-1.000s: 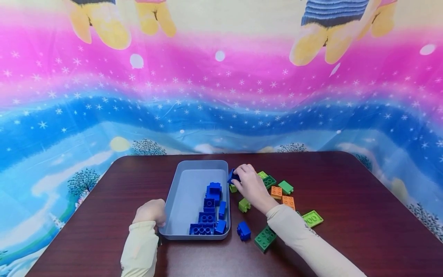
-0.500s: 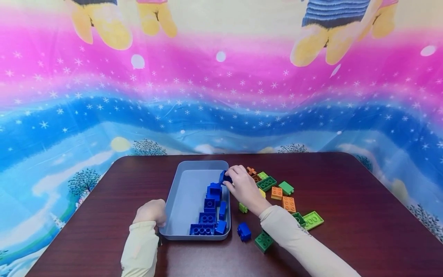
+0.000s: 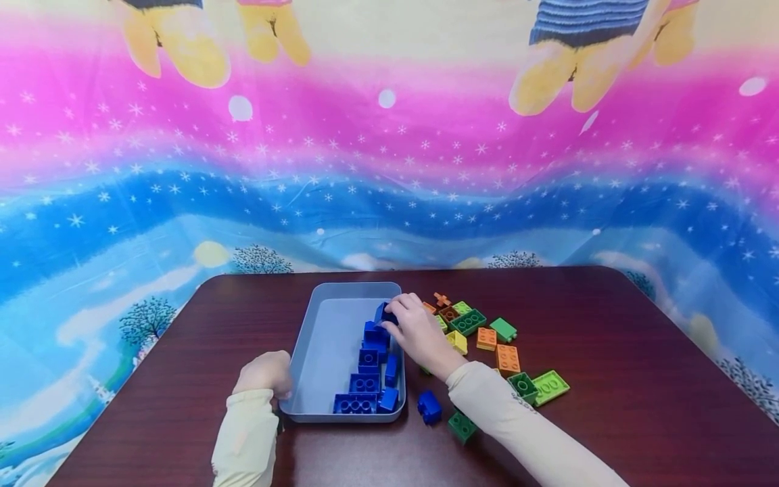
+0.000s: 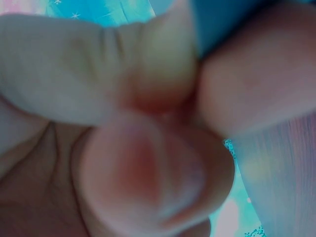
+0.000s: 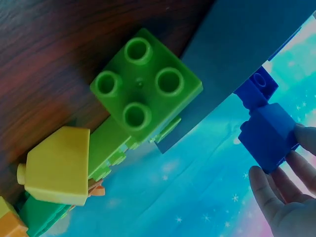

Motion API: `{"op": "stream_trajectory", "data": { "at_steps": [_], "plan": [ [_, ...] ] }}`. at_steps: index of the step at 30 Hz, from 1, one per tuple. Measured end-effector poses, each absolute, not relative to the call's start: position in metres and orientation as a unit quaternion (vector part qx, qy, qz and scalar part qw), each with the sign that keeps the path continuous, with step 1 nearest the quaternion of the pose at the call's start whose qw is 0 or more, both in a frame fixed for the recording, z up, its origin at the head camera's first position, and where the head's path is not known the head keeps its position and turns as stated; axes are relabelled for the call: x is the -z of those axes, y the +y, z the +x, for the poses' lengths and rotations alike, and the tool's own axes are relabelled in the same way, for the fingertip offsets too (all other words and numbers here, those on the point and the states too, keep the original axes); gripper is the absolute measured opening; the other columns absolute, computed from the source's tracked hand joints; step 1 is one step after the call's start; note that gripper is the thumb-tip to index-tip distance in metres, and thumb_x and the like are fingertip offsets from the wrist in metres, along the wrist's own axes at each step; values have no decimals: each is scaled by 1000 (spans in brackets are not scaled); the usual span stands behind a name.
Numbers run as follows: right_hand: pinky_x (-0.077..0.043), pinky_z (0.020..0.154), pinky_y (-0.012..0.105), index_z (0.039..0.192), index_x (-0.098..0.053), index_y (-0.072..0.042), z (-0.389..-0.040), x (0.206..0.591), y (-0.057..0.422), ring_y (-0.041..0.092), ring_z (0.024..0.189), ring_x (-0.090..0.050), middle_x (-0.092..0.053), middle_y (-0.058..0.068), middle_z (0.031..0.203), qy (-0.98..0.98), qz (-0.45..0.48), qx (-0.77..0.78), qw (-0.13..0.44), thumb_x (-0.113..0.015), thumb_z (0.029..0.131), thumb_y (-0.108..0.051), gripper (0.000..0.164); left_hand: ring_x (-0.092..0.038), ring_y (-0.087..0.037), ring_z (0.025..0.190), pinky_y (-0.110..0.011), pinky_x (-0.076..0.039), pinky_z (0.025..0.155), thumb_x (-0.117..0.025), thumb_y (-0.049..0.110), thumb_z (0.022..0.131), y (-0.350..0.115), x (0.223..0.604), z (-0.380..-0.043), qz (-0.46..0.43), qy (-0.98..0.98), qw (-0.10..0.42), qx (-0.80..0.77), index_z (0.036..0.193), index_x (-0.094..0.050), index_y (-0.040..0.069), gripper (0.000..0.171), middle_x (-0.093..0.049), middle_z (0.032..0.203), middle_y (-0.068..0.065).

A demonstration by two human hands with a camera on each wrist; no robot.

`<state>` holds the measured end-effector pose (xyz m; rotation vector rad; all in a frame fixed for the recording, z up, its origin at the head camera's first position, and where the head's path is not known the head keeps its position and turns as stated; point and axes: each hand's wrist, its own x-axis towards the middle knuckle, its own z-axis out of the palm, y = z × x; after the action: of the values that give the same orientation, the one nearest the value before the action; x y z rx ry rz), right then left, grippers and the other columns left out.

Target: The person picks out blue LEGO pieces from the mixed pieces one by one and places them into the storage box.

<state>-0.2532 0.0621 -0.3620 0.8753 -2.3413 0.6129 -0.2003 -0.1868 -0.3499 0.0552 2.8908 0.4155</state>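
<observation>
A shallow grey-blue tray (image 3: pixel 325 352) holds several blue toy bricks (image 3: pixel 364 384) along its right side. My left hand (image 3: pixel 264 373) is at the tray's left rim; in the left wrist view its curled fingers (image 4: pixel 143 173) pinch the tray edge (image 4: pixel 222 24). Over the tray's far right part, my right hand (image 3: pixel 420 331) holds a blue brick (image 5: pixel 269 136) between thumb and fingertips. That brick is close to another blue brick (image 5: pixel 256 88) in the right wrist view; whether they touch I cannot tell.
Right of the tray lie loose bricks: a blue one (image 3: pixel 429 407), dark green ones (image 3: pixel 468 322), orange ones (image 3: pixel 508 358), a yellow one (image 3: pixel 457 342) and a lime plate (image 3: pixel 550 388). A lime brick (image 5: pixel 140 86) stands beside the tray wall. A printed cloth (image 3: pixel 389 169) hangs behind the table.
My right hand has carried the blue brick leftward, from outside the tray's right rim to over its inside. The left hand and tray have stayed in place.
</observation>
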Motion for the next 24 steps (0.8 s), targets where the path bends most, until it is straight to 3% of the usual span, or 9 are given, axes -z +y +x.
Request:
{"op": "stream_trajectory", "data": {
  "at_steps": [24],
  "plan": [
    [-46,73,28,96,-61,-2,-257,365,55,20,89,-48,-54,8,95,-898,278,-191,282,-65,81,-11,17,-44,-14,38,-25,-36,41,-60,-9,69,-188,350,-201,14,983,115,-146,64,-51,1,15,-48,55,-9]
  ]
}}
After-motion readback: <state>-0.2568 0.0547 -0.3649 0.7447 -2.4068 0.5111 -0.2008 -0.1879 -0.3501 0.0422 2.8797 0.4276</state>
